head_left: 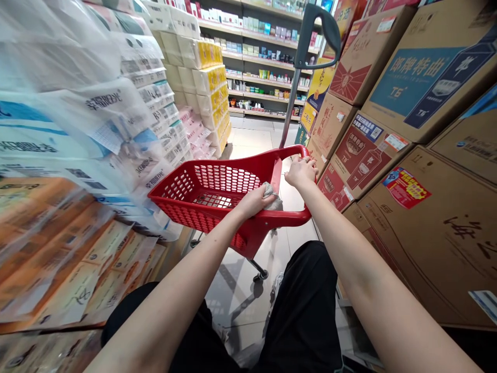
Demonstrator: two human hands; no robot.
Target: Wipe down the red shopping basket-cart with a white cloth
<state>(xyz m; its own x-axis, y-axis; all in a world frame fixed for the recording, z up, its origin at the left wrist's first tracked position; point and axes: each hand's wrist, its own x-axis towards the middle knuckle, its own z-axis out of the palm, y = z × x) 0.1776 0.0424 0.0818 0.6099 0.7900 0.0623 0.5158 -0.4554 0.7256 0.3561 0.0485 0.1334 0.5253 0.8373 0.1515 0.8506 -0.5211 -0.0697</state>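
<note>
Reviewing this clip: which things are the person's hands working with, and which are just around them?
In use:
- left hand, holding a grey cloth against the cart's rim
- right hand, on the cart's handle
- red basket cart

Just around:
- plastic-wrapped packs
- cardboard boxes
- stocked shelves
- grey-handled pole; any link to the cart is hidden

Wrapped packs (73, 124) blurred; cloth (276, 202) partly hidden by left hand (253, 201); shelf goods (254, 25) too small to tell.
</note>
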